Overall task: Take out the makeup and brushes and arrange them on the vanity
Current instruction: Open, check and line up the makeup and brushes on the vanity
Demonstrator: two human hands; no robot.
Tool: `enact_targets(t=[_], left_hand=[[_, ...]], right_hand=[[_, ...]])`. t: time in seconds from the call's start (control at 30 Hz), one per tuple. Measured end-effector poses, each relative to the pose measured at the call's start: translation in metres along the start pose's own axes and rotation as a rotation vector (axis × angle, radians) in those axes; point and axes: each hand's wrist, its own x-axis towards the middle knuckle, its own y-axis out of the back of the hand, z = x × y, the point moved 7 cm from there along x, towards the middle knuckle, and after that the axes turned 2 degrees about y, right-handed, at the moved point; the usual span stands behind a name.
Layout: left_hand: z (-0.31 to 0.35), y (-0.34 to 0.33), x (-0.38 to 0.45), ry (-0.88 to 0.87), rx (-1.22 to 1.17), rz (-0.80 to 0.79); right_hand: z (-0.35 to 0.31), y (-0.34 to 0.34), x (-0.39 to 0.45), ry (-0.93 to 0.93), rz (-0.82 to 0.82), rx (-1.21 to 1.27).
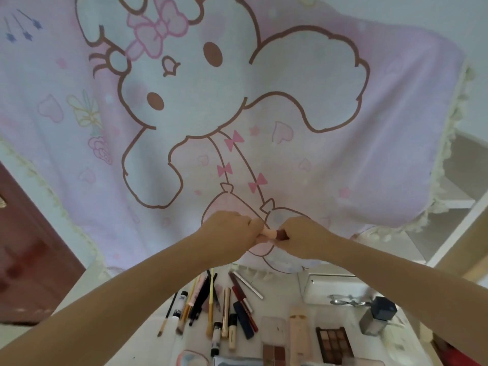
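Note:
Both of my hands are raised above the white vanity top (280,294), in front of a hanging pink cartoon cloth. My left hand (232,231) and my right hand (303,235) together pinch a small short brush (273,235) with a pale pink handle and dark brown bristles. The left fingers hold the pink end, the right fingers the bristle end. Below lie several brushes and pencils (200,299) in a row, slim tubes (227,307), and an open eyeshadow palette (334,343).
The pink cartoon cloth (237,114) covers the wall behind the vanity. A glass bottle with a dark blue cap (380,315), an eyelash curler (348,301), a white box (327,286) and a pale pink tube (299,334) sit at the right. A dark red door (29,247) stands at the left.

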Motion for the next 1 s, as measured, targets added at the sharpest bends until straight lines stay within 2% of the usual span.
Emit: enact_targets(t=[0.07, 0.17, 0.23, 0.27, 0.33, 0.4, 0.47, 0.53, 0.6, 0.7, 0.77, 0.87, 0.93, 1.0], left_hand=[[-0.001, -0.005, 0.001, 0.083, -0.154, -0.044], [-0.007, -0.010, 0.002, 0.199, -0.437, -0.071], [-0.011, -0.011, 0.002, 0.228, -0.528, -0.062], [-0.013, -0.011, 0.001, 0.239, -0.560, -0.052], [-0.018, -0.011, -0.001, 0.261, -0.580, -0.014], [-0.022, -0.010, -0.005, 0.281, -0.603, 0.031], [-0.024, -0.008, -0.008, 0.304, -0.616, 0.062], [-0.023, -0.009, -0.011, 0.323, -0.620, 0.076], [-0.025, -0.011, -0.015, 0.344, -0.618, 0.088], [-0.033, -0.016, -0.026, 0.423, -0.580, 0.119], [-0.038, -0.022, -0.034, 0.467, -0.545, 0.146], [-0.036, -0.032, -0.049, 0.513, -0.510, 0.152], [-0.033, -0.042, -0.062, 0.534, -0.500, 0.149], [-0.030, -0.050, -0.073, 0.547, -0.481, 0.146]], right_hand=[[-0.001, 0.007, -0.003, 0.031, 0.122, -0.178], [-0.013, 0.029, -0.011, 0.159, 0.476, -0.465], [-0.022, 0.041, -0.022, 0.258, 0.658, -0.477], [-0.022, 0.042, -0.022, 0.273, 0.661, -0.423], [-0.009, 0.038, -0.012, 0.273, 0.498, -0.179], [0.008, 0.025, -0.005, 0.160, 0.212, 0.195], [0.016, 0.022, -0.001, 0.119, 0.132, 0.480], [0.019, 0.022, 0.002, 0.099, 0.164, 0.533], [0.015, 0.025, 0.002, 0.169, 0.264, 0.556], [0.010, 0.022, 0.008, 0.297, 0.306, 0.750], [0.008, 0.009, 0.016, 0.266, 0.249, 0.873], [0.002, -0.024, 0.026, 0.150, 0.023, 0.970], [-0.003, -0.040, 0.029, 0.172, -0.050, 0.883], [-0.009, -0.047, 0.031, 0.271, -0.040, 0.924]])
